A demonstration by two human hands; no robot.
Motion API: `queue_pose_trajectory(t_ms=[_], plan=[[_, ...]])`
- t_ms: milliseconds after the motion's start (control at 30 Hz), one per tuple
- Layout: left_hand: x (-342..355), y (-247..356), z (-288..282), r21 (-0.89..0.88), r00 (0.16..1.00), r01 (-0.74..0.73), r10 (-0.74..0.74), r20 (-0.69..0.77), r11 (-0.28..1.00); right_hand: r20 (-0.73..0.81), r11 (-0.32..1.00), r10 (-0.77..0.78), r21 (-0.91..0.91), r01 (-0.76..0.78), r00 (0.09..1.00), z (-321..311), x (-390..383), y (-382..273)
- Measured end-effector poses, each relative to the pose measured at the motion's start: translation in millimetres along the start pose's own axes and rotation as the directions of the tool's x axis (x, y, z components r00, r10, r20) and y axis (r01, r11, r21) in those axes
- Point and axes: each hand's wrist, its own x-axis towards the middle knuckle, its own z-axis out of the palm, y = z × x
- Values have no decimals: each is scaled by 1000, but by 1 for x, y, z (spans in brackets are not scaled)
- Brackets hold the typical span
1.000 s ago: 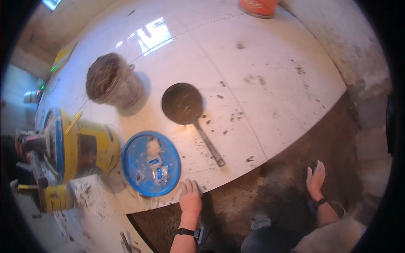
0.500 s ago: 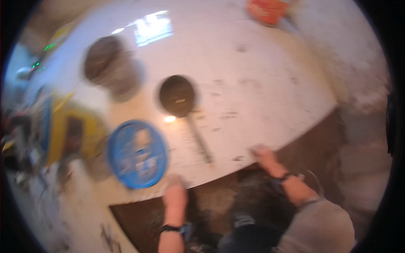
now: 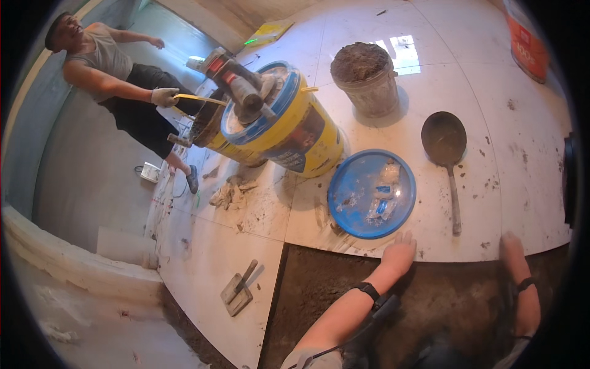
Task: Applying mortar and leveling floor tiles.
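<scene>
My left hand (image 3: 399, 252) lies flat, fingers spread, on the near edge of a laid white floor tile (image 3: 424, 104), just below a blue bucket lid (image 3: 372, 192) littered with scraps. My right hand (image 3: 511, 251) rests palm down on the same tile edge further right, blurred; it holds nothing that I can see. Both forearms come up over the dark bare mortar bed (image 3: 344, 277). A round dark scoop with a long handle (image 3: 447, 157) lies on the tile between the two hands and beyond them.
A yellow bucket with a blue rim (image 3: 289, 126) holds a power mixer (image 3: 236, 83). A grey bucket of mortar (image 3: 365, 77) stands behind. A trowel (image 3: 238, 289) lies on a tile at left. Another person (image 3: 117, 80) in a glove stands far left. An orange bucket (image 3: 527, 40) is at top right.
The view has swung left, bringing the other person and the low wall into sight. My right hand came from the bare mortar up to the tile edge. My left hand stays on the edge.
</scene>
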Motion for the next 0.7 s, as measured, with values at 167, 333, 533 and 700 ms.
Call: queue_pose_trajectory(t_ms=[167, 333, 533, 700], plan=[[-78, -41, -34, -213, 994, -60, 79, 81, 975, -6, 985, -72, -155, 70, 997, 22, 0, 18], [-195, -102, -69, -234, 975, 209, -184, 123, 949, 28, 973, -9, -231, 15, 1000, 34, 5, 27], [-344, -151, -3, -650, 657, 521, -746, -109, 553, -63, 991, 58, -116, -65, 996, 28, 8, 30], [-464, -136, 100, -840, 153, 536, -988, -2, 85, -205, 991, 107, -52, -120, 973, 10, -25, -7]])
